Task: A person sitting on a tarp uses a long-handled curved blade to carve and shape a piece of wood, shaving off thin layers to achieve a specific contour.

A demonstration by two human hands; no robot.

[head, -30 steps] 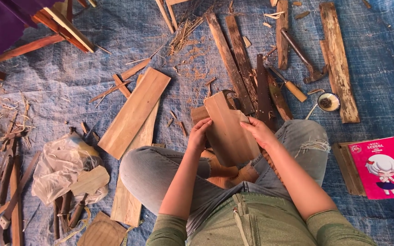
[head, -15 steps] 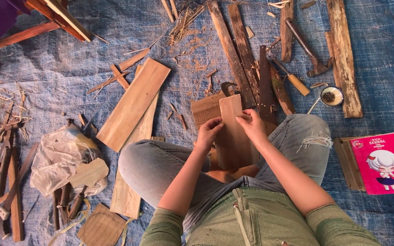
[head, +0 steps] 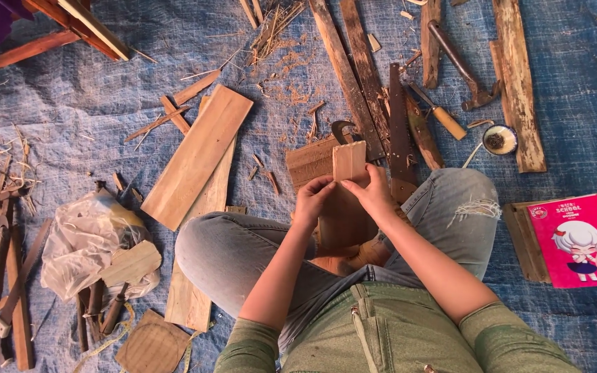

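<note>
Wood piece [head: 349,160]: small, pale, rectangular, with a smooth face and straight grain. We pinch its lower edge between our left hand [head: 310,200] and right hand [head: 371,193], above our lap, over a darker board [head: 310,160].

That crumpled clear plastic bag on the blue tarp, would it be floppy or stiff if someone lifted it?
The plastic bag is creased and slumped, so it would likely sag and fold when lifted. It looks thin and probably light, though a flat wood piece rests on it and would likely slide off. Its glossy film may be slippery.
</note>
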